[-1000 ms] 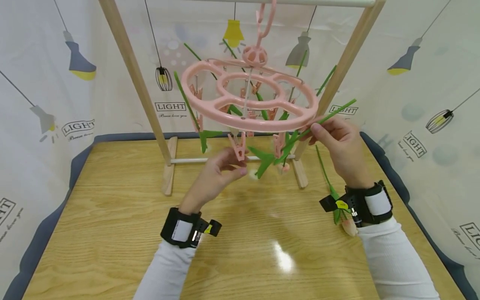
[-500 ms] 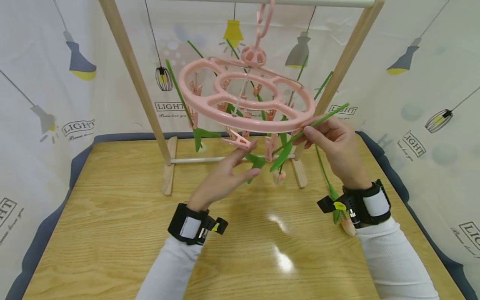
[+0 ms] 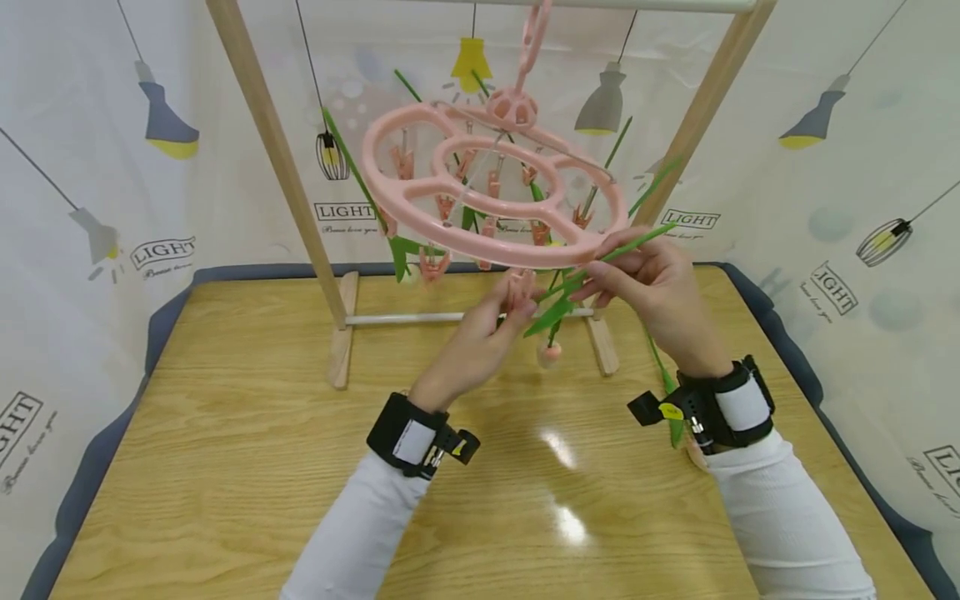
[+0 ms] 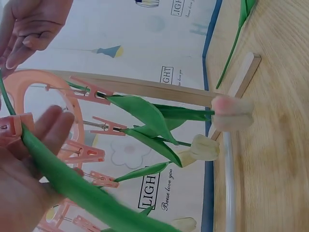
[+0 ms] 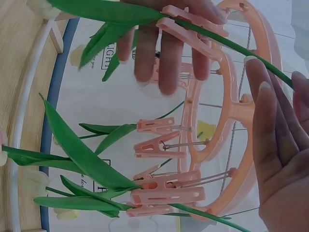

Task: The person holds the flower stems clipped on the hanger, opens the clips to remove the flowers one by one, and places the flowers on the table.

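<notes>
A pink clothespin (image 3: pixel 520 287) below the front rim of a round pink hanger (image 3: pixel 491 248) is pinched by my left hand (image 3: pixel 472 346). My right hand (image 3: pixel 656 287) pinches the green stem of an artificial tulip (image 3: pixel 637 242) close to the hanger's right edge. In the right wrist view, this stem runs along the mouth of the clothespin (image 5: pixel 190 34), with its leaves beyond. Whether the clothespin bites on the stem, I cannot tell. Other tulips hang head down from clothespins, among them a pinkish tulip (image 4: pixel 231 113) and a cream tulip (image 4: pixel 205 147).
The hanger hooks on the white top bar (image 3: pixel 645 4) of a wooden stand (image 3: pixel 270 158). Another clothespin (image 3: pixel 433 265) hangs left of my left hand. A loose tulip (image 3: pixel 667 392) lies on the wooden table (image 3: pixel 247 467), partly behind my right wrist.
My left hand has moved right, brushing past one clothespin and now pinching the one beside the stem. The hanger has tilted and turned slightly. My right hand has shifted a little left with the tulip.
</notes>
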### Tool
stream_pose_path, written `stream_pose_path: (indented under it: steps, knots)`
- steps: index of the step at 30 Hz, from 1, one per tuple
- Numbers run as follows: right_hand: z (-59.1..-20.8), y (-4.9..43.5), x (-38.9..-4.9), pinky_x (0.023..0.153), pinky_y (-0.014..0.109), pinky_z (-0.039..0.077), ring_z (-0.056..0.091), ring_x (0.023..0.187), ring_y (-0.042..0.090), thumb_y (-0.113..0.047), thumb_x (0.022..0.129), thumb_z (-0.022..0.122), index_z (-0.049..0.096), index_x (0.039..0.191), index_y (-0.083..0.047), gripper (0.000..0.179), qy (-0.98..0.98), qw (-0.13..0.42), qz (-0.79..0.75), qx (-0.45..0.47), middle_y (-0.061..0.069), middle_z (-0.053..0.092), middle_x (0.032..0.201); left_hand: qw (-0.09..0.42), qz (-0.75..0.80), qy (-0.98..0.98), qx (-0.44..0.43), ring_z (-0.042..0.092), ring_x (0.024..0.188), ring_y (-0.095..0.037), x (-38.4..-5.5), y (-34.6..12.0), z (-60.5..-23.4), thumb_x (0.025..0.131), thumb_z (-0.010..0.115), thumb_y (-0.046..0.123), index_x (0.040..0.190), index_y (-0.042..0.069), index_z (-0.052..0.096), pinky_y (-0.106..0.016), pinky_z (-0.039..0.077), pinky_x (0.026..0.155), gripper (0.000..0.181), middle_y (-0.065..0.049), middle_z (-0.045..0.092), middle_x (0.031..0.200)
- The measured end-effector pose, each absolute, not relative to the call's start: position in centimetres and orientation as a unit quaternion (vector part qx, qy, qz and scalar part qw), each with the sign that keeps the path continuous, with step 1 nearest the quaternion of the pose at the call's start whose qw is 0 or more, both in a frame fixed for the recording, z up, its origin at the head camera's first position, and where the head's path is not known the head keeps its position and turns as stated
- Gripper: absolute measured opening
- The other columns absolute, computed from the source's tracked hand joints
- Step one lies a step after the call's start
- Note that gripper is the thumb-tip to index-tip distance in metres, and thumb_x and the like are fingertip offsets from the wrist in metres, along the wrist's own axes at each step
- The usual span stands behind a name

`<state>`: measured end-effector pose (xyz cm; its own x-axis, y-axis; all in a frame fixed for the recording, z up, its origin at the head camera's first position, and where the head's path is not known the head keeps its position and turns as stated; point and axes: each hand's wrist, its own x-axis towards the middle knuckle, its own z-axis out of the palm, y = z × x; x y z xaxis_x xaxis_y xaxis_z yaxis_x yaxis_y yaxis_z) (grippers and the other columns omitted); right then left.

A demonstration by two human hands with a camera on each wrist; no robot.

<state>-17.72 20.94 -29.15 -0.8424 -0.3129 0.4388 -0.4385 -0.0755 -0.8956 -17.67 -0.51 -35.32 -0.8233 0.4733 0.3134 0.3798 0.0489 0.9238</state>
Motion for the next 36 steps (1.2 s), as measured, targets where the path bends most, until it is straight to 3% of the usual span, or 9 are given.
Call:
stream_pose_path:
  steps: [5,10,15,20,24,29,33,36]
  knots:
    - [-29.2,20.7,-17.7,0.058,0.019,0.059,0.074,0.074,0.017,0.009,0.091,0.057,0.062,0.102,0.002,0.014,-0.667,0.03,0.689,0.282,0.002,0.08,0.086,0.021,0.662,0.693,0.285,0.061,0.11,-0.036,-17.5,-0.6,-35.3,0.105,0.036,0.011,0.136,0.003,0.04,-0.049,0.051,0.1,0.032,-0.026,0.057,0.123]
    - [-29.3,20.6,-17.7,0.062,0.018,0.059,0.072,0.079,0.017,0.007,0.092,0.058,0.061,0.104,0.001,0.014,-0.673,0.037,0.683,0.281,0.0,0.079,0.088,0.029,0.679,0.677,0.283,0.063,0.094,-0.03,-17.1,-1.0,-35.4,0.104,0.04,0.009,0.148,0.011,0.031,-0.039,0.057,0.084,0.045,-0.026,0.059,0.115]
    - [-29.6,20.8,-17.6,0.064,0.019,0.06,0.072,0.08,0.017,0.004,0.093,0.058,0.059,0.103,0.0,0.011,-0.68,0.036,0.681,0.27,0.001,0.078,0.087,0.023,0.676,0.675,0.294,0.061,0.088,-0.023,-17.1,-0.9,-35.5,0.104,0.04,0.011,0.145,0.011,0.034,-0.028,0.051,0.07,0.042,-0.021,0.061,0.102]
    - [-29.8,20.9,-17.5,0.064,0.019,0.059,0.071,0.076,0.016,-0.006,0.099,0.051,0.06,0.103,-0.002,0.01,-0.691,0.051,0.671,0.265,0.0,0.078,0.084,-0.001,0.671,0.674,0.31,0.061,0.099,-0.026,-17.1,-0.5,-35.7,0.104,0.038,0.008,0.135,0.005,0.038,-0.028,0.051,0.068,0.031,-0.013,0.04,0.087]
    - [-30.0,21.0,-17.6,0.061,0.02,0.058,0.072,0.075,0.016,-0.01,0.103,0.044,0.061,0.1,0.0,0.02,-0.68,0.073,0.675,0.275,0.0,0.078,0.083,-0.013,0.668,0.678,0.307,0.062,0.1,-0.03,-17.0,-0.3,-35.8,0.104,0.034,0.005,0.146,0.009,0.03,-0.025,0.048,0.065,0.042,-0.017,0.047,0.092]
    - [-30.2,21.0,-17.4,0.06,0.02,0.057,0.072,0.073,0.016,-0.008,0.102,0.045,0.063,0.099,0.002,0.021,-0.671,0.109,0.681,0.273,-0.001,0.078,0.082,-0.017,0.672,0.674,0.306,0.061,0.088,-0.029,-16.9,-0.1,-35.8,0.107,0.028,0.011,0.146,0.011,0.031,-0.025,0.045,0.064,0.039,-0.024,0.055,0.098]
    - [-30.2,20.9,-16.9,0.061,0.02,0.056,0.07,0.073,0.016,-0.004,0.099,0.051,0.064,0.098,0.004,0.015,-0.659,0.15,0.692,0.253,0.0,0.078,0.083,-0.016,0.67,0.679,0.298,0.061,0.084,-0.027,-16.8,0.0,-35.5,0.107,0.029,0.013,0.145,0.01,0.035,-0.029,0.049,0.066,0.039,-0.025,0.059,0.1]
    - [-30.3,20.7,-16.6,0.062,0.02,0.056,0.069,0.075,0.016,0.0,0.097,0.052,0.063,0.097,0.005,0.013,-0.639,0.177,0.707,0.245,0.002,0.076,0.086,-0.007,0.67,0.681,0.295,0.061,0.09,-0.029,-16.8,0.0,-35.4,0.106,0.031,0.013,0.143,0.008,0.036,-0.032,0.053,0.073,0.038,-0.025,0.059,0.105]
